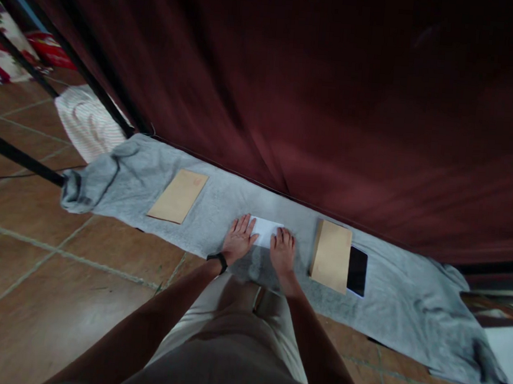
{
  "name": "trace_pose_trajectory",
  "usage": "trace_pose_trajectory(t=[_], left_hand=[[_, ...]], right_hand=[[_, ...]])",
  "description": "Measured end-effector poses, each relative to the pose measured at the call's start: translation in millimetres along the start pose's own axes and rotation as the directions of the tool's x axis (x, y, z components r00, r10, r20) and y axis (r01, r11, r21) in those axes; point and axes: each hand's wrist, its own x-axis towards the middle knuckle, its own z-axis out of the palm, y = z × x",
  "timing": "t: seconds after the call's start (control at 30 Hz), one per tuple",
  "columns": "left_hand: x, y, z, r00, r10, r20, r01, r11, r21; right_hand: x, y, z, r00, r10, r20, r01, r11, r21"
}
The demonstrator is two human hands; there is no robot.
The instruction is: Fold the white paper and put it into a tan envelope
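Observation:
A small white sheet of paper (265, 230), perhaps folded, lies on the grey cloth in front of me. My left hand (238, 238) rests flat on its left end with the fingers spread, a dark band on the wrist. On the right end presses my right hand (282, 250), its fingers bent and partly hidden from above; whether it grips the edge I cannot tell. Left of my hands lies a single brown envelope (180, 196). To the right sits a thicker stack of brown envelopes (332, 256), beside my right hand but apart from it.
A dark-screened phone (357, 272) lies against the stack's right side. The grey cloth (390, 297) covers a long narrow surface. Behind it hangs a dark red curtain (264, 98). Black metal bars (19, 155) and a striped cloth (91, 123) stand at the left, above floor tiles (99, 274).

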Motion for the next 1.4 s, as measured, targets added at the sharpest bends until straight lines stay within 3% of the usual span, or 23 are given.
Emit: trace_pose_trajectory(t=[0.1,0.27,0.4,0.67,0.87,0.97,1.03,1.23,1.3,1.4], left_hand=[[-0.5,1.6,-0.5,1.000,-0.005,0.017,0.005,1.000,0.009],[6.7,0.4,-8.3,0.995,-0.019,0.095,0.021,1.000,-0.022],[28.4,-5.5,-21.3,0.979,-0.027,0.200,0.047,0.994,-0.096],[76.3,-6.5,-45.1,0.960,0.089,0.267,-0.060,0.991,-0.117],[97.2,-4.4,-84.9,0.958,0.215,0.188,-0.181,0.967,-0.181],[79.7,-3.9,-102.6,0.958,0.286,0.016,-0.276,0.937,-0.216],[51.9,-2.8,-101.1,0.938,0.341,-0.059,-0.346,0.920,-0.184],[-39.2,-1.7,-47.2,0.888,0.445,0.114,-0.438,0.895,-0.082],[-50.7,-4.9,-33.7,0.889,0.436,0.141,-0.427,0.900,-0.089],[-51.1,-13.1,-28.6,0.883,0.442,0.157,-0.424,0.895,-0.137]], right_hand=[[29.5,10.1,-15.3,0.988,0.062,0.141,-0.063,0.998,0.003],[70.3,23.3,-28.3,0.971,0.054,0.235,-0.063,0.998,0.030],[86.0,28.0,-30.9,0.955,0.052,0.292,-0.075,0.995,0.070],[85.1,28.1,-45.1,0.959,0.018,0.283,-0.078,0.976,0.205],[83.3,29.8,-87.1,0.985,-0.038,0.167,-0.016,0.950,0.311],[59.0,35.5,-106.8,0.985,-0.169,0.017,0.153,0.924,0.350],[28.5,38.5,-106.2,0.969,-0.246,-0.024,0.241,0.919,0.313],[-67.9,41.9,-52.5,0.942,-0.326,0.086,0.294,0.920,0.258],[-78.2,37.9,-38.3,0.962,-0.268,0.062,0.242,0.932,0.271],[-71.1,21.7,-26.8,0.974,-0.224,-0.006,0.219,0.942,0.255]])
